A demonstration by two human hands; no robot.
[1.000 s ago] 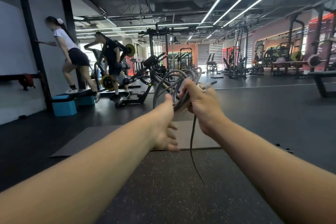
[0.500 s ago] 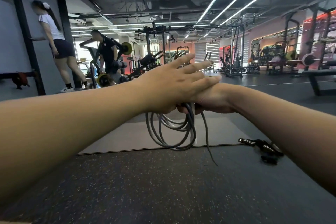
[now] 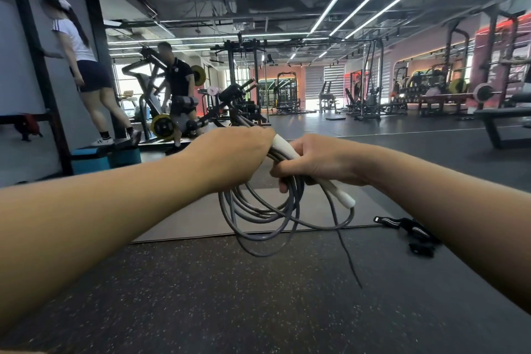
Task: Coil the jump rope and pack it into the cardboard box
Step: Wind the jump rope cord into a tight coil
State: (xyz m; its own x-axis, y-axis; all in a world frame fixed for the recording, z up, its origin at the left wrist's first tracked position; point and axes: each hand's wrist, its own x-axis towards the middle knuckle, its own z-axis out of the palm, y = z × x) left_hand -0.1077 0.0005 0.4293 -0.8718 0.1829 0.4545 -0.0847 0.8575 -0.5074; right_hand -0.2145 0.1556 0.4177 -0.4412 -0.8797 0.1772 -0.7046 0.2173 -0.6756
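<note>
While both hands [image 3: 230, 158] [image 3: 321, 161] grip (two), one jump rope [image 3: 258, 215]

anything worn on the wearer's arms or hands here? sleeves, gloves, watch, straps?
Nothing visible. Both forearms are bare from the frame edges to the wrists: no sleeves in view, no watch or band. The left hand and right hand are bare too: no gloves, tape or rings that can be made out. Anything above the forearms is out of frame.
</note>
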